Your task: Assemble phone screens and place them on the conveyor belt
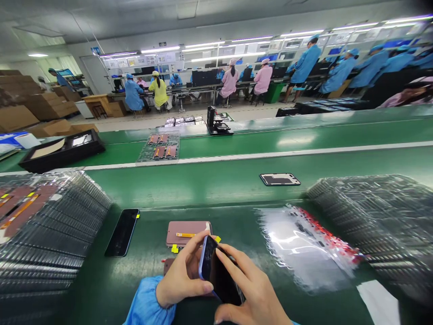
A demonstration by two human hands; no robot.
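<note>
A dark-screened phone (221, 275) with a blue-violet edge is tilted between my two hands above the green bench. My left hand (184, 273) grips its left edge, with the thumb low on the frame. My right hand (248, 280) is on its right side, with fingers across the screen and the thumb below. A brown screen panel (186, 228) with an orange flex strip and yellow tabs lies just behind my hands. Another brown panel (167, 265) is partly hidden under them. Further left, a black phone screen (123, 232) with a yellow tab lies flat.
Tall stacks of clear trays stand at left (84, 216) and right (372, 212). Clear film sheets (301, 248) with red edges lie at right, near a white paper (379, 300). A phone frame (280, 179) and a tray of panels (158, 146) are farther back. People sit beyond.
</note>
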